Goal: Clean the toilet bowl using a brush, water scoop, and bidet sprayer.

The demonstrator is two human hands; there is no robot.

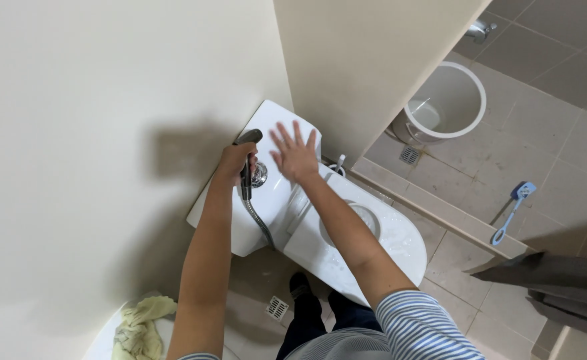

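My left hand (235, 162) grips a dark handheld bidet sprayer (246, 181) whose metal hose hangs down beside the white toilet tank (235, 227). The sprayer is held over the tank lid, close to the chrome flush button (259, 175). My right hand (294, 154) lies flat on the tank lid with fingers spread, holding nothing. Below the tank is the white toilet bowl (403, 240) with its lid up against the tank.
A white bucket (448, 101) stands on the grey tiled floor behind a partition wall. A blue brush (512, 212) lies on the tiles at right. A yellowish cloth (140, 327) sits at lower left. A floor drain (277, 307) is near my feet.
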